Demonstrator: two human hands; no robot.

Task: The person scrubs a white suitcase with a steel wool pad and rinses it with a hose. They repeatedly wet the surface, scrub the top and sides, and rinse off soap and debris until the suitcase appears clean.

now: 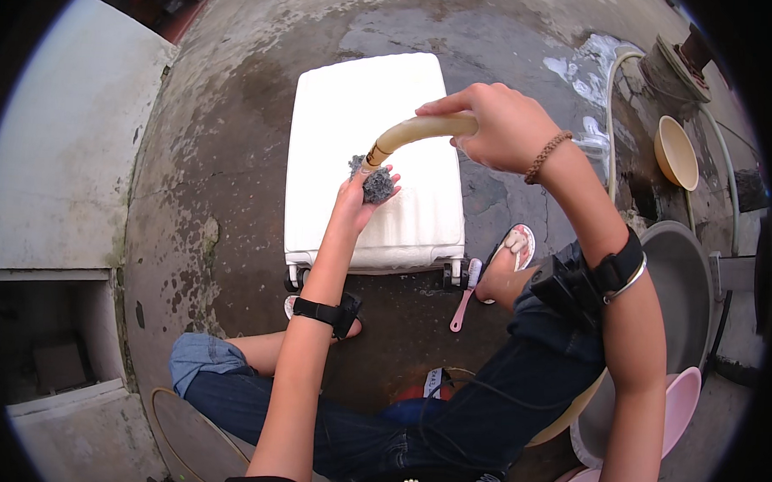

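Note:
A white hard-shell suitcase lies flat on the wet ground, its caster wheels towards me. Over its near half, my left hand holds a dark grey scouring pad with the fingers spread beneath it. My right hand grips a yellowish hose above the suitcase's right side. The hose curves down to the left, and its end meets the pad and my left thumb. Whether water runs from it, I cannot tell.
A pink-handled brush lies beside my sandalled foot. To the right are a large grey tub, a pink basin and a tan basin. White suds spread on the concrete. A low white wall runs along the left.

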